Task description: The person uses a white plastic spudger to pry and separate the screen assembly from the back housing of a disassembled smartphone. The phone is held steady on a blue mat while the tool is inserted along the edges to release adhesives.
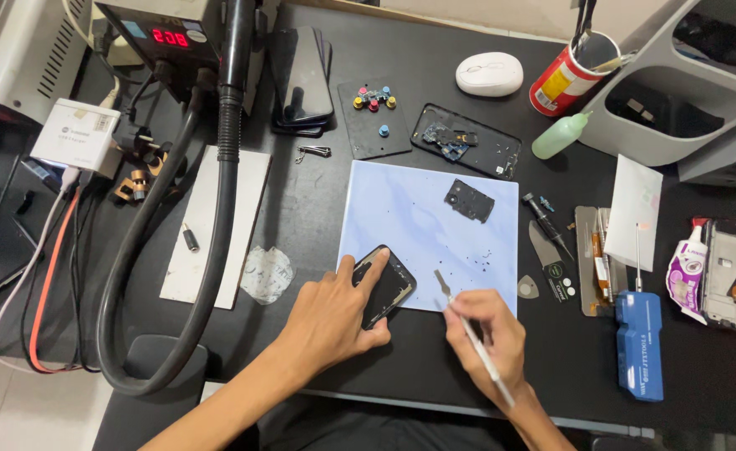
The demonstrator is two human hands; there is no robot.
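Observation:
My left hand (pixel 330 313) rests on a small black phone part (pixel 389 284), pinning it at the near left corner of a pale blue mat (pixel 426 225). My right hand (pixel 486 334) grips a thin metal spudger (pixel 455 302) like a pen, its flat tip raised just right of the black part. A black cover piece (pixel 470 200) lies farther back on the mat, with tiny screws scattered near it.
A thick black hose (pixel 217 209) curves down the left from a station with a red display (pixel 170 38). Behind the mat lie an opened phone shell (pixel 466 140), stacked phones (pixel 301 79), a white mouse (pixel 489 73), a red can (pixel 570 75). Tools and a blue box (pixel 640 344) sit right.

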